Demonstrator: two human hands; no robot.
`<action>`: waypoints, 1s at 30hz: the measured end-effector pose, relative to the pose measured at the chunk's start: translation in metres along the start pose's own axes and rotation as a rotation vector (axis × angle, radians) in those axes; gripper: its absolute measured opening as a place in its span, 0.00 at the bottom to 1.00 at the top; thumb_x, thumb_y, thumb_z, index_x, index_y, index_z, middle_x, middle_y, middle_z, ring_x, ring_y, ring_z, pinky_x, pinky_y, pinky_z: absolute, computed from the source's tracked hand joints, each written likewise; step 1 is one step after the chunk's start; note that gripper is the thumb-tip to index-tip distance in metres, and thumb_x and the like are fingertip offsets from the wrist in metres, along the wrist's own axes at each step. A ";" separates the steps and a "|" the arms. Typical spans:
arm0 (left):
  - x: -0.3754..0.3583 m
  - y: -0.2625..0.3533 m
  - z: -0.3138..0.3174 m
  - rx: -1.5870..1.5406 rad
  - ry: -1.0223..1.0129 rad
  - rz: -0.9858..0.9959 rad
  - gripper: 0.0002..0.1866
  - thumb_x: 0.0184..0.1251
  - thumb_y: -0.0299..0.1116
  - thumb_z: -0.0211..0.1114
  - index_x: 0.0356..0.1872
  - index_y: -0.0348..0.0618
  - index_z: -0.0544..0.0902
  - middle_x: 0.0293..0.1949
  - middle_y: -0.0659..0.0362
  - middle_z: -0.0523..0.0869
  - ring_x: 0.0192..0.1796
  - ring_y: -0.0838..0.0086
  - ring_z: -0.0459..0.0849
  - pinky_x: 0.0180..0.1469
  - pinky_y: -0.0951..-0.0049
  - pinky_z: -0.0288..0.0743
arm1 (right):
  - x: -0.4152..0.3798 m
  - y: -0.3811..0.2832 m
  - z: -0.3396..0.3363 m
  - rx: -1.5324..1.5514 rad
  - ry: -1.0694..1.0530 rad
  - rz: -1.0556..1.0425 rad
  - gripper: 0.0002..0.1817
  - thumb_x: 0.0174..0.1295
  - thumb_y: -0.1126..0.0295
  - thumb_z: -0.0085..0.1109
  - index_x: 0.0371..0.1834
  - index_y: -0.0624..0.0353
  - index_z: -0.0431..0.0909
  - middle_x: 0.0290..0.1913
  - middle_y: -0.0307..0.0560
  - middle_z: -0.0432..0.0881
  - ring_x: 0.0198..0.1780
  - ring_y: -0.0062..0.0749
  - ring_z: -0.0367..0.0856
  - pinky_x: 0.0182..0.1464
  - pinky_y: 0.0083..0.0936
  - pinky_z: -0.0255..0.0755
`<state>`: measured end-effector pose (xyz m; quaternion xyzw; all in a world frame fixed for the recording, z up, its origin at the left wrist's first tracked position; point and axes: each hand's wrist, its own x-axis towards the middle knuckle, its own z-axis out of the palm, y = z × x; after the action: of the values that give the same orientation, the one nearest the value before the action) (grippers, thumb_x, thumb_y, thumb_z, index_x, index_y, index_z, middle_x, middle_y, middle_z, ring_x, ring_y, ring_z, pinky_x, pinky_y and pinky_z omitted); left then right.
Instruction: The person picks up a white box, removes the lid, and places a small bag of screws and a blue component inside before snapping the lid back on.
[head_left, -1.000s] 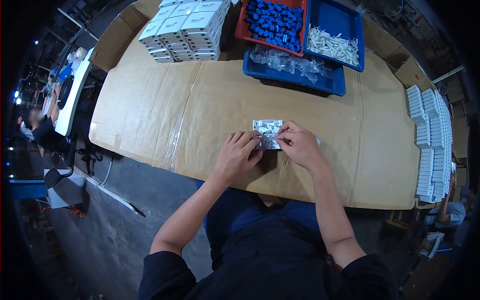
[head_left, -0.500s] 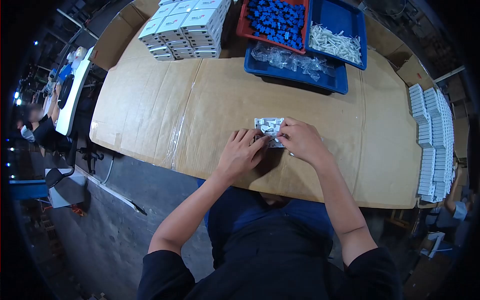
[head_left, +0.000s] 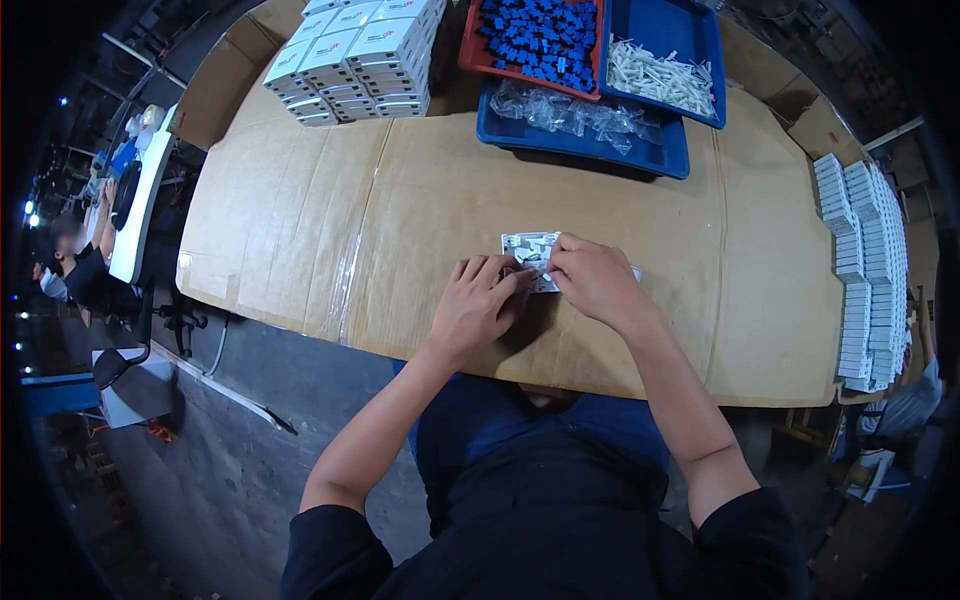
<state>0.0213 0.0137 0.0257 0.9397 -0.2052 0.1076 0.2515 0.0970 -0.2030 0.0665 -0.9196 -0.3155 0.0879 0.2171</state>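
A white plastic housing (head_left: 522, 243) with moulded compartments lies open side up on the cardboard-covered table in front of me. My left hand (head_left: 474, 304) grips its left edge, with the fingers curled and the thumb reaching in over the inside. From the right, my right hand (head_left: 596, 282) bends over the housing, thumb and forefinger pinched at its middle. Whatever small part sits between those fingertips is too small and covered to make out. Another white piece (head_left: 637, 272) shows just past the right hand, mostly hidden by it.
At the back stand stacked white boxes (head_left: 350, 62), a red tray (head_left: 472, 50) of blue parts, a blue tray (head_left: 712, 40) of white pieces, and a lower blue tray (head_left: 560, 160) of clear parts. White units (head_left: 862, 280) line the right edge. Other people sit left and right.
Both hands stay at the housing with slight finger movements. The view has shifted a little, and more of the white piece beside my right hand now shows.
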 end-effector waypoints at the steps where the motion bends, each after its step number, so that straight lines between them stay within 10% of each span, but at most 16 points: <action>1: 0.000 0.000 0.000 -0.009 0.004 0.001 0.22 0.60 0.32 0.73 0.58 0.52 0.86 0.56 0.59 0.83 0.58 0.61 0.80 0.61 0.58 0.72 | 0.000 0.001 0.001 -0.016 -0.022 0.001 0.07 0.63 0.69 0.63 0.40 0.57 0.88 0.43 0.45 0.86 0.44 0.46 0.87 0.48 0.43 0.80; 14: 0.002 -0.001 -0.007 -0.076 -0.003 -0.018 0.23 0.54 0.32 0.74 0.54 0.49 0.86 0.65 0.56 0.78 0.59 0.56 0.78 0.63 0.55 0.71 | 0.002 -0.006 -0.007 0.052 -0.005 0.005 0.07 0.68 0.66 0.62 0.41 0.56 0.86 0.42 0.51 0.85 0.44 0.51 0.87 0.48 0.49 0.80; 19: 0.008 0.003 -0.013 -0.072 -0.022 -0.119 0.43 0.67 0.49 0.72 0.78 0.43 0.65 0.74 0.46 0.70 0.78 0.50 0.66 0.80 0.50 0.58 | 0.012 0.010 -0.023 0.161 0.059 0.043 0.10 0.69 0.65 0.63 0.43 0.58 0.88 0.41 0.48 0.86 0.44 0.48 0.86 0.47 0.43 0.79; 30: 0.017 -0.001 -0.016 -0.129 -0.056 -0.187 0.47 0.66 0.57 0.71 0.77 0.37 0.65 0.75 0.45 0.71 0.80 0.54 0.66 0.83 0.52 0.54 | 0.195 0.068 -0.118 0.149 0.426 -0.012 0.12 0.70 0.67 0.61 0.52 0.54 0.86 0.35 0.58 0.88 0.37 0.52 0.88 0.41 0.40 0.78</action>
<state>0.0356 0.0166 0.0441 0.9393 -0.1299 0.0438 0.3144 0.3228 -0.1711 0.1356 -0.8969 -0.2605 -0.0866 0.3468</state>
